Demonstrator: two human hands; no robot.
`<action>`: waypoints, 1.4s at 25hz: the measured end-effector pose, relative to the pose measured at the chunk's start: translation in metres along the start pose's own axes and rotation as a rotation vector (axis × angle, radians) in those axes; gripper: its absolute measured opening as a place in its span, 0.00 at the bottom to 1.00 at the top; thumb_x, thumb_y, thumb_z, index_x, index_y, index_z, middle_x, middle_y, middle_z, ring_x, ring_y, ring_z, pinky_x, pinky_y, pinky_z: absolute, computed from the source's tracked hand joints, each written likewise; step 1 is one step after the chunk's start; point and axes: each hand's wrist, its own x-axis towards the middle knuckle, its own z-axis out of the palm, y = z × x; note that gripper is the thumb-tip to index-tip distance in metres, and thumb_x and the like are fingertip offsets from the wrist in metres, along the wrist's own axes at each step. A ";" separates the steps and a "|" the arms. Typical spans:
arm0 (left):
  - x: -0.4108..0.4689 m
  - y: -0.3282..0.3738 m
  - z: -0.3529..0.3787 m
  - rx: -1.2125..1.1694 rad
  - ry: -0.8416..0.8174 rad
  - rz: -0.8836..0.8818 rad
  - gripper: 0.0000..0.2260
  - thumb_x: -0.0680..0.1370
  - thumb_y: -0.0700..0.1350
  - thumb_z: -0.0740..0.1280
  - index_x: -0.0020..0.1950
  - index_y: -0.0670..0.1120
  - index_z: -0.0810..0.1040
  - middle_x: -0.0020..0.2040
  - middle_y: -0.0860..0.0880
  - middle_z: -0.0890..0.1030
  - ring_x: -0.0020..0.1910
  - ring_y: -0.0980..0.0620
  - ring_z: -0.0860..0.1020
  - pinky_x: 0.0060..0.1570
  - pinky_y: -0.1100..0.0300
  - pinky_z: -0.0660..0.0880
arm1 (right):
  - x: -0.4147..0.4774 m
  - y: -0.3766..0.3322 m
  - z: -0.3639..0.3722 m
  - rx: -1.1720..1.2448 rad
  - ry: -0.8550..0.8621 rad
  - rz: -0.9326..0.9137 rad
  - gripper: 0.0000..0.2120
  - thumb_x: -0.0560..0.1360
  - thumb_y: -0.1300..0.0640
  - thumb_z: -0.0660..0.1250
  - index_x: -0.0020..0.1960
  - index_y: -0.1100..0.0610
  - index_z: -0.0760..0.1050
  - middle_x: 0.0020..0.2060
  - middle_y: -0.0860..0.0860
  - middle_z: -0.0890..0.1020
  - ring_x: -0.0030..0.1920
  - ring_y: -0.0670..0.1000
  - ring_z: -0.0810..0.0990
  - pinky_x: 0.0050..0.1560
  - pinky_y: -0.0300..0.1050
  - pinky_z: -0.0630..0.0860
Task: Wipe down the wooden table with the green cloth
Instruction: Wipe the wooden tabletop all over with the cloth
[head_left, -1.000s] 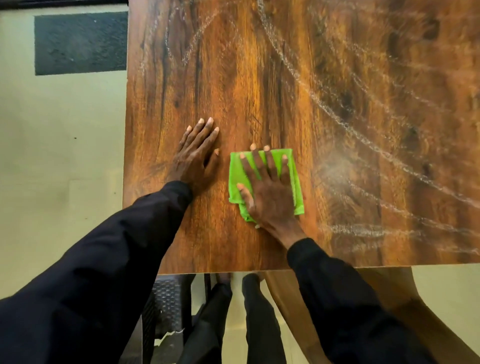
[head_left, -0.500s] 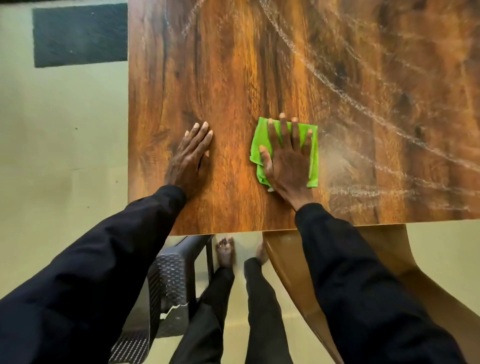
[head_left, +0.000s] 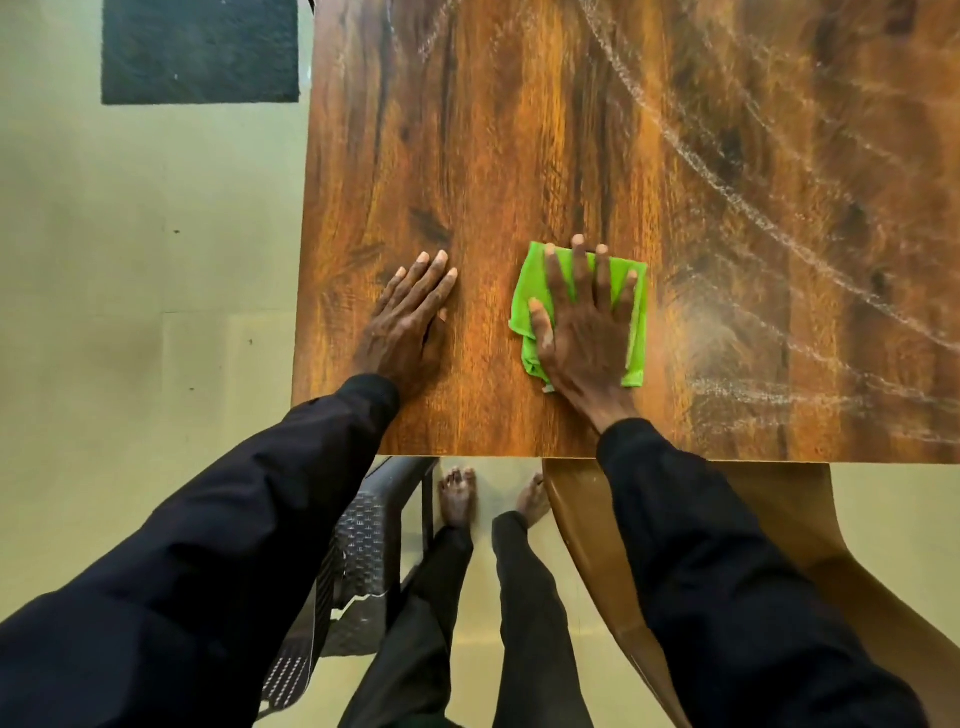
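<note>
**Person wiping a wooden table with a green cloth, seen from above**

A large wooden table (head_left: 519, 156) with dark grain fills most of the view. Its right half carries curved, chalky white streaks (head_left: 727, 208); the left half looks free of them. Two arms in black sleeves reach in from below.

The left hand (head_left: 410, 317) lies flat on bare wood near the table's left edge, fingers straight and close together, holding nothing. The right hand (head_left: 584, 332) presses down, palm flat and fingers spread, on the green cloth (head_left: 640, 338), which sits near the table's front edge, just left of the streaks.

The cloth is folded into a nearly square pad. Its slightly longer side seems to run from the person towards the far edge, along the grain, and the fingers on it point the same way.

Because the hand only presses and does not grip, the pad could bunch or slide out from under the palm on a fast stroke. A stroke pulled back could also drag it off the nearby front edge.
</note>
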 end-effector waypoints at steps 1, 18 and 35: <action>0.000 0.000 0.000 0.006 0.001 0.003 0.22 0.87 0.38 0.61 0.82 0.40 0.67 0.83 0.40 0.65 0.84 0.40 0.61 0.84 0.44 0.56 | -0.002 -0.013 0.002 0.005 -0.008 -0.048 0.33 0.88 0.39 0.48 0.90 0.49 0.51 0.89 0.56 0.50 0.89 0.63 0.47 0.85 0.72 0.45; -0.004 -0.002 0.006 0.062 -0.030 0.004 0.22 0.88 0.42 0.57 0.83 0.40 0.65 0.84 0.40 0.63 0.85 0.41 0.59 0.84 0.40 0.57 | -0.059 0.025 0.008 -0.008 -0.034 -0.151 0.33 0.87 0.39 0.52 0.89 0.49 0.54 0.89 0.56 0.51 0.89 0.63 0.48 0.85 0.73 0.50; 0.064 0.076 0.070 0.037 -0.029 0.111 0.23 0.88 0.43 0.60 0.83 0.40 0.65 0.84 0.40 0.62 0.85 0.41 0.59 0.84 0.41 0.54 | -0.088 0.110 0.009 0.011 0.024 -0.005 0.34 0.88 0.40 0.50 0.90 0.53 0.52 0.90 0.54 0.50 0.89 0.60 0.47 0.85 0.72 0.50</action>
